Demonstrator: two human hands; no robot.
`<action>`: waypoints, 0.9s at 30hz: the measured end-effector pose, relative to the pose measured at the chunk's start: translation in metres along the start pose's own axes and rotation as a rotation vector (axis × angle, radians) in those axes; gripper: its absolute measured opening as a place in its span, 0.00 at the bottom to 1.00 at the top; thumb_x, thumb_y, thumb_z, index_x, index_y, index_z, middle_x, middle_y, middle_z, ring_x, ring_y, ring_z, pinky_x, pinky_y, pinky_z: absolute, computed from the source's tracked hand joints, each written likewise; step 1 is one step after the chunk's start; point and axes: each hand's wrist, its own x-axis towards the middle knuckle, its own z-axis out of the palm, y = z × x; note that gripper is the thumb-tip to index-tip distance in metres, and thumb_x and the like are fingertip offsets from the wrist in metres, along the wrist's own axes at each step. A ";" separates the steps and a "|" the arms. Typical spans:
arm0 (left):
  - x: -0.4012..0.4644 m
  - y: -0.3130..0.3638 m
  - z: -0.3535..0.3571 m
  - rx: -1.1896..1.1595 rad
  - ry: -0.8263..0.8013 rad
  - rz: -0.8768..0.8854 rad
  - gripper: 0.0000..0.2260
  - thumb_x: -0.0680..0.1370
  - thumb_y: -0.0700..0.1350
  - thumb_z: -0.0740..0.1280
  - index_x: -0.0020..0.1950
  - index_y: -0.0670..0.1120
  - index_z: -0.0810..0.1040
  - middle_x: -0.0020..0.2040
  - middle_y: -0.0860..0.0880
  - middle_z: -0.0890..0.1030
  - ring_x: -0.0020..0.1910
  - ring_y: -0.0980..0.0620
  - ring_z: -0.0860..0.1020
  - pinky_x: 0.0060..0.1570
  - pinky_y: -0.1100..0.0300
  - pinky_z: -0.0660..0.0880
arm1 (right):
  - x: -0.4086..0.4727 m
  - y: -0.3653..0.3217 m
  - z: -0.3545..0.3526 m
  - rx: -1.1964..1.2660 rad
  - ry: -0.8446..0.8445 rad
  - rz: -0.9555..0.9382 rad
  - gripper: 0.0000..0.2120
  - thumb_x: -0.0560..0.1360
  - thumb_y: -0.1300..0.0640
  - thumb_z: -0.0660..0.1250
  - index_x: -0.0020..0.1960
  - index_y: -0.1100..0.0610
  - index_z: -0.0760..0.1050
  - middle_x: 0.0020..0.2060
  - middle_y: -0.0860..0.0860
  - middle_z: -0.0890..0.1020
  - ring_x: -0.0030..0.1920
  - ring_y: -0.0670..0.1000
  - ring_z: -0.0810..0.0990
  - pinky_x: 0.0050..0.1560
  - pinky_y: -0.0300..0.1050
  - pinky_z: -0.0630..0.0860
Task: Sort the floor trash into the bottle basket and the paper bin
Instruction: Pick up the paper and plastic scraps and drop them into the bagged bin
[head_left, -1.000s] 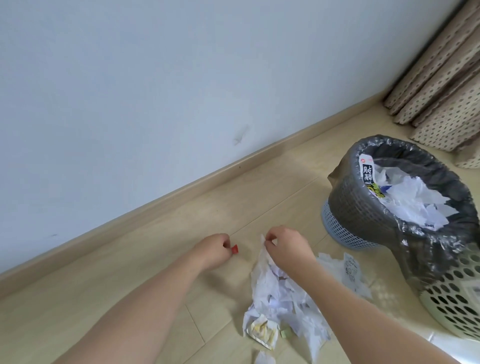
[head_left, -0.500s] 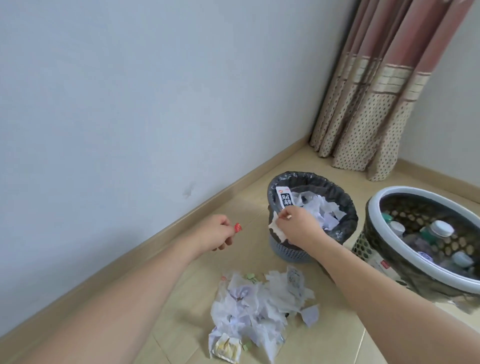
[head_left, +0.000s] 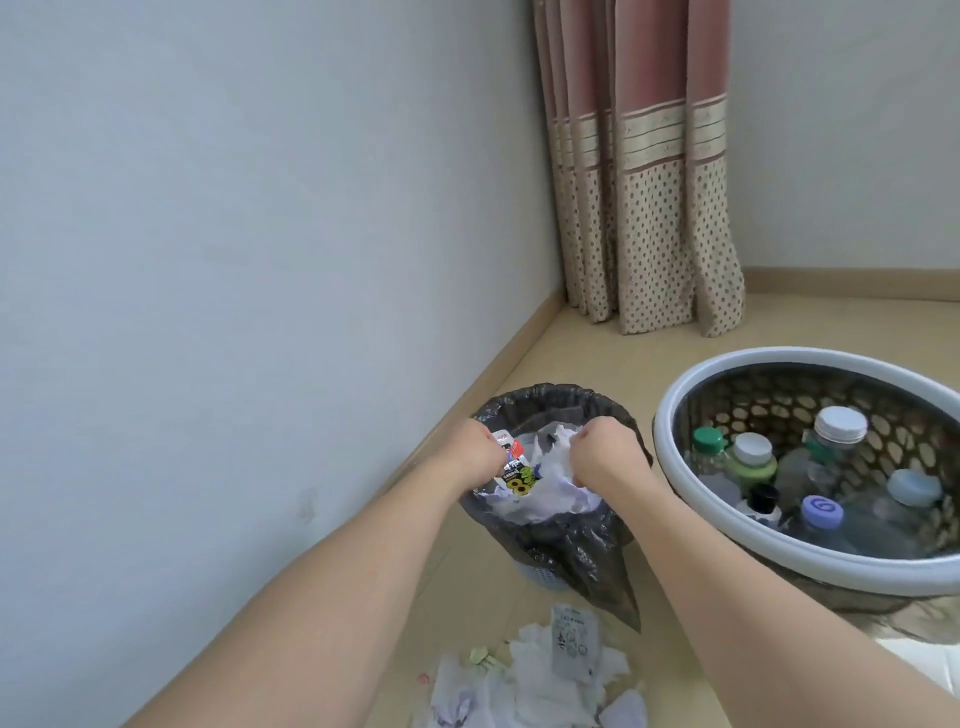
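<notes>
Both hands are over the mouth of the paper bin (head_left: 558, 535), a small bin lined with a dark bag and already filled close to the rim with crumpled white paper and a printed wrapper (head_left: 519, 475). The left hand (head_left: 475, 449) is curled, fingers turned down into the bin next to the wrapper; whether it pinches anything cannot be told, as the fingertips are hidden. The right hand (head_left: 602, 452) is likewise curled, knuckles up, against the white paper in the bin; it cannot be told whether it grips a scrap or has let go. The bottle basket (head_left: 670, 415) stands just beside the bin on the right, holding several capped bottles (head_left: 836, 431). A pile of torn paper (head_left: 524, 680) remains on the floor (head_left: 597, 353) in front of the bin, so the sorting is judged well advanced for bottles but unfinished for paper. Risks noted: the bin is nearly full, so further scraps may slide off the heap and fall back to the floor unless pressed down; the liner hangs loose down the near side and could be dragged inward or pulled off the rim by a withdrawing hand; light scraps may cling to the fingers and be carried out again.
</notes>
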 end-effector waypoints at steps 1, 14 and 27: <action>0.007 0.003 0.008 0.008 -0.001 -0.010 0.06 0.69 0.37 0.62 0.40 0.47 0.73 0.37 0.44 0.72 0.35 0.48 0.68 0.38 0.55 0.64 | 0.002 0.001 0.001 -0.008 -0.031 -0.013 0.05 0.77 0.67 0.60 0.50 0.63 0.74 0.34 0.54 0.75 0.30 0.49 0.73 0.24 0.38 0.66; -0.061 -0.099 0.035 0.008 0.143 0.022 0.08 0.77 0.40 0.58 0.48 0.46 0.76 0.43 0.48 0.80 0.41 0.47 0.77 0.39 0.57 0.72 | -0.066 0.050 0.013 -0.192 -0.024 -0.526 0.14 0.79 0.60 0.55 0.55 0.55 0.78 0.51 0.50 0.81 0.49 0.51 0.78 0.49 0.44 0.75; -0.062 -0.106 0.153 0.021 -0.254 -0.137 0.04 0.71 0.45 0.67 0.40 0.46 0.73 0.42 0.41 0.79 0.48 0.41 0.80 0.43 0.55 0.74 | -0.095 0.206 0.108 -0.279 -0.327 -0.145 0.14 0.77 0.52 0.62 0.61 0.56 0.70 0.58 0.51 0.74 0.55 0.53 0.75 0.53 0.44 0.72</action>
